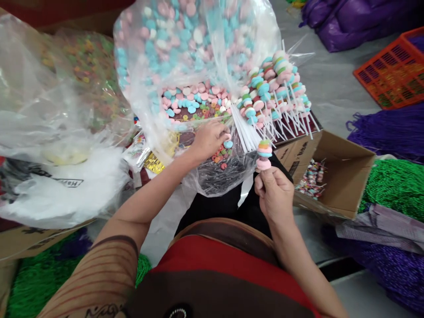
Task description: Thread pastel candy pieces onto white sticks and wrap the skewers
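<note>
My right hand grips a candy skewer upright, with pink, blue, orange and green pieces stacked on its stick. Over the clear plastic sheet my left hand has its fingers pinched on a candy piece, blue and pink at the fingertips. Small ring candies lie just below that hand. Pink, blue and white candies are spread beyond it, spilling from a big clear bag. White sticks lie in a bunch between my hands.
Finished candy skewers are piled at the right. A cardboard box beside my right hand holds wrapped candies. Bags of ring candies stand left. An orange crate, purple strands and green strands lie further right.
</note>
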A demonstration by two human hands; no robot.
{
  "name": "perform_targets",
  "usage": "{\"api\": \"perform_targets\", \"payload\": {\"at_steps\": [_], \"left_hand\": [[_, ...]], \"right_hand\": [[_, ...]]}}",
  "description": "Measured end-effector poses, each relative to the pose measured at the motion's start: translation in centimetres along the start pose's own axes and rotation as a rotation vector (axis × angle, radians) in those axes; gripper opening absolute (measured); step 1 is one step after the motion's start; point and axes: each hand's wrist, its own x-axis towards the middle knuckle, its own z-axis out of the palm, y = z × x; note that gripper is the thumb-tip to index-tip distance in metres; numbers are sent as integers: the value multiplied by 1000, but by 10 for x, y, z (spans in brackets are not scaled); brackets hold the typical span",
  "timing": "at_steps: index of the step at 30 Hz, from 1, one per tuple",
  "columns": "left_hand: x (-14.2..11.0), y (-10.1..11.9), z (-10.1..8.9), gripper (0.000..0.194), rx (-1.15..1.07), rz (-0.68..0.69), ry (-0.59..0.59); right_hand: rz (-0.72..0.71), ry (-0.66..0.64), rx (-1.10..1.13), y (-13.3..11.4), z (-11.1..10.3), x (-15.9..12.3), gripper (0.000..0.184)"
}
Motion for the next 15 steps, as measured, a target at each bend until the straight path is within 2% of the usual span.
{"api": "perform_targets", "payload": {"at_steps": [3,7,10,15], "left_hand": [[-9,3,13,8,236,101,39],[-27,5,19,17,423,182,4],[-31,3,17,19,467,172,-12],[-19,-4,13,15,447,138,-67]], "right_hand": [[11,-5,38,2,0,-1,43],[9,-13,58,3,0,0,42],[12,-13,55,2,0,1,41],[5,-22,42,2,1,0,43]]}}
